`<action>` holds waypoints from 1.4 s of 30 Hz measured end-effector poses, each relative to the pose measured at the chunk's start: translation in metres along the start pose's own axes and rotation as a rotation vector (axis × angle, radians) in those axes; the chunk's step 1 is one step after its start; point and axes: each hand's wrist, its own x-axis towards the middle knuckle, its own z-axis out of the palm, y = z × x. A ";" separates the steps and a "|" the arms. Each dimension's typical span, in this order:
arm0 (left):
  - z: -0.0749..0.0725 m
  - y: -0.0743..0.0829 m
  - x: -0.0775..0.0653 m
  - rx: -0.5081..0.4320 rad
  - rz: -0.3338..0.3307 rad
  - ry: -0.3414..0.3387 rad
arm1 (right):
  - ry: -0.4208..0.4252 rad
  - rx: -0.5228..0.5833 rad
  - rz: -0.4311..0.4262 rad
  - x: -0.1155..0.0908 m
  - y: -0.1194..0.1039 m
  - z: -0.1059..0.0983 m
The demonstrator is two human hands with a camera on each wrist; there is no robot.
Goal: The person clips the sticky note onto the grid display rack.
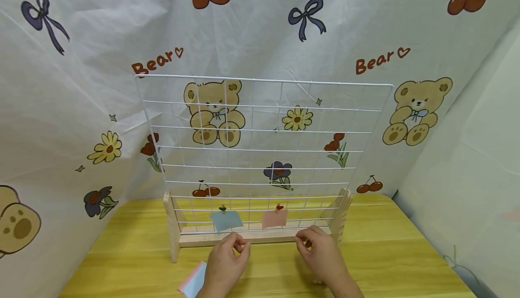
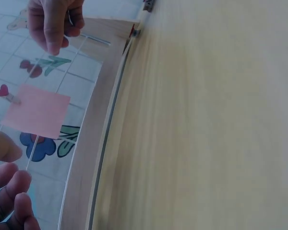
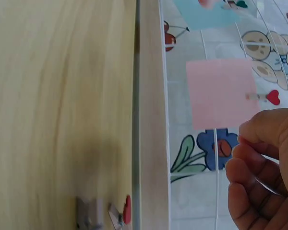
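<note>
A white wire grid [image 1: 260, 150] stands upright in a wooden base. On its lower part hang a blue paper note [image 1: 226, 221], held by a clothespin with a dark green heart [image 1: 222, 208], and a pink paper note [image 1: 274, 219], held by a clothespin with a red heart [image 3: 273, 97]. My left hand [image 1: 228, 262] hovers before the base below the blue note, its fingers loosely curled around nothing. Below and right of the pink note, my right hand [image 1: 321, 255] is also loosely bent with nothing in it. Neither hand visibly touches the grid.
Loose blue and pink notes [image 1: 194, 281] lie on the yellow wood-patterned table [image 1: 134, 248], left of my left hand. Small clothespins [image 3: 117, 215] lie near the base on the right, partly behind my right arm in the head view. A bear-printed cloth [image 1: 260, 40] hangs behind.
</note>
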 end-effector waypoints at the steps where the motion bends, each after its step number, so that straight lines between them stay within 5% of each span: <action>1: -0.001 -0.002 -0.001 0.005 -0.005 -0.006 | -0.026 -0.011 0.034 0.000 0.000 -0.002; 6: -0.008 -0.010 -0.005 0.042 -0.014 -0.039 | -0.161 -0.029 0.156 0.002 0.001 -0.011; 13: -0.026 -0.020 -0.008 0.091 0.030 -0.043 | -0.330 -0.043 0.203 -0.003 0.013 -0.018; 17: -0.039 -0.025 -0.004 0.120 -0.005 -0.032 | -0.440 -0.042 0.279 -0.006 0.021 -0.021; 24: -0.058 -0.033 0.004 0.150 -0.041 -0.024 | -0.511 -0.062 0.370 -0.006 0.030 -0.027; 34: -0.084 -0.060 -0.005 0.292 -0.119 -0.249 | -0.587 -0.060 0.405 -0.008 0.037 -0.031; 42: -0.099 -0.061 -0.005 0.378 -0.241 -0.443 | -0.656 -0.036 0.474 -0.009 0.041 -0.035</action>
